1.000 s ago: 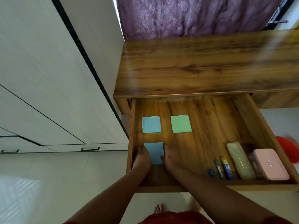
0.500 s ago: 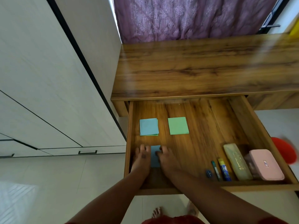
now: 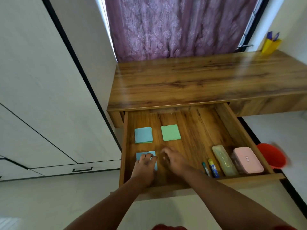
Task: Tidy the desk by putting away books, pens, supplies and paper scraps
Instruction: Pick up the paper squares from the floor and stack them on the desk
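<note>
The wooden desk's drawer (image 3: 239, 130) is pulled out. At its front left lies a blue paper stack (image 3: 141, 155); my left hand (image 3: 144, 168) rests flat on it and covers most of it. My right hand (image 3: 172, 160) hovers just right of that stack with loosely curled fingers, blurred, holding nothing. Behind them sit another blue stack (image 3: 143, 134) and a green stack (image 3: 170, 132). At the drawer's front right lie a green pen (image 3: 206, 169), a blue glue stick (image 3: 213, 168), a translucent pencil case (image 3: 224, 160) and a pink box (image 3: 247, 160).
The wooden desktop (image 3: 207, 80) carries a yellow pen holder (image 3: 270, 45) at its far right. A purple curtain (image 3: 174, 25) hangs behind. White wardrobe doors (image 3: 41, 97) stand to the left. A red bin (image 3: 272, 155) sits on the floor right of the drawer.
My left hand slid onto the front blue stack. My right hand lifted off it and moved slightly right. The camera tilted up, bringing the yellow pen holder into view.
</note>
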